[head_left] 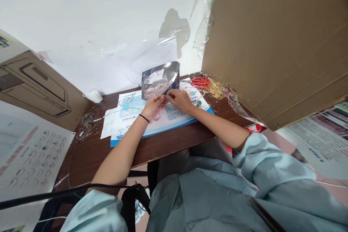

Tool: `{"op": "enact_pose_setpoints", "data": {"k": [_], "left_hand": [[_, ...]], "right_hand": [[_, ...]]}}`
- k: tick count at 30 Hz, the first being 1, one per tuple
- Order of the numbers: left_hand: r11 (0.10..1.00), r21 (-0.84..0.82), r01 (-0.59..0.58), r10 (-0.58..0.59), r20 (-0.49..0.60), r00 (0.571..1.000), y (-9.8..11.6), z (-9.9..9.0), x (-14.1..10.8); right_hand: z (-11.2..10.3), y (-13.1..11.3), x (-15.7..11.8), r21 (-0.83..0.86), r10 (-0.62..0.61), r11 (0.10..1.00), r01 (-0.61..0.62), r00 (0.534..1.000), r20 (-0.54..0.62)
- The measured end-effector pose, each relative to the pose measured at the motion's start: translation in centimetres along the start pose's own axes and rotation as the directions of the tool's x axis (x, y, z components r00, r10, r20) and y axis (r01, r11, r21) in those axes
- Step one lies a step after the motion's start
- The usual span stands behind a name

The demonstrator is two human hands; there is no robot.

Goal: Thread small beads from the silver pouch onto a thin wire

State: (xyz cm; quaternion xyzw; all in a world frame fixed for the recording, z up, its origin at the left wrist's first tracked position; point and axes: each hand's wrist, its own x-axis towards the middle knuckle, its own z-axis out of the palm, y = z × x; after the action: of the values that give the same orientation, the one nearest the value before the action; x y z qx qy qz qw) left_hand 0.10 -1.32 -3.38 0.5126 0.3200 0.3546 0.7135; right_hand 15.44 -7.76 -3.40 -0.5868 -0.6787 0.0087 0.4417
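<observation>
My left hand point(154, 107) is closed in a pinch above the printed sheet point(163, 119), with a black band round its wrist. A thin thread point(127, 109) runs from these fingers leftward to a short row of pale beads point(99, 119). My right hand point(179, 100) is also closed, its fingertips meeting those of the left. A small yellowish bit shows at the right fingers, too small to name. Just behind both hands lies an open silver-lined bag point(171, 74) with many tiny multicoloured beads point(156, 88) in it.
Red-handled scissors point(200, 82) lie right of the bag, beside a pile of thin wooden sticks point(215, 89). Tangled clear thread point(88, 121) covers the brown table's left side. Cardboard stands left point(38, 83) and right point(272, 43); a white wall point(108, 14) rises behind.
</observation>
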Motion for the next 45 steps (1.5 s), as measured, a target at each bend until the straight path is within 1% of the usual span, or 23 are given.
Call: {"op": "enact_pose_setpoints", "data": {"k": [4,8,14,21,26,34,45], "left_hand": [[1.000,-0.009,0.003,-0.003,-0.008,1.000,-0.07,-0.07,0.07],[1.000,-0.009,-0.001,0.001,0.011,1.000,-0.12,-0.16,0.12],[1.000,0.001,-0.009,0.009,0.024,1.000,-0.11,-0.08,0.07],[1.000,0.010,-0.003,0.003,0.011,1.000,-0.08,0.05,0.04],[1.000,0.011,-0.002,0.002,-0.002,1.000,-0.02,0.05,0.02],[1.000,0.018,-0.012,0.012,0.010,1.000,-0.03,0.08,-0.05],[1.000,0.005,-0.015,0.015,-0.010,1.000,-0.07,0.19,-0.03]], "right_hand": [[-0.02,0.02,0.03,-0.003,0.013,1.000,-0.013,1.000,-0.006],[0.15,0.23,-0.03,0.002,-0.001,1.000,0.001,1.000,0.015],[0.23,0.42,-0.09,0.006,-0.012,1.000,0.012,1.000,0.015],[0.06,0.19,-0.08,0.016,-0.002,1.000,0.002,1.000,0.013],[-0.10,0.07,0.02,-0.005,0.012,1.000,-0.012,1.000,0.000],[-0.04,0.11,-0.04,0.015,0.008,1.000,-0.009,1.000,0.030],[-0.20,-0.14,-0.05,0.029,0.002,1.000,-0.002,1.000,-0.002]]}}
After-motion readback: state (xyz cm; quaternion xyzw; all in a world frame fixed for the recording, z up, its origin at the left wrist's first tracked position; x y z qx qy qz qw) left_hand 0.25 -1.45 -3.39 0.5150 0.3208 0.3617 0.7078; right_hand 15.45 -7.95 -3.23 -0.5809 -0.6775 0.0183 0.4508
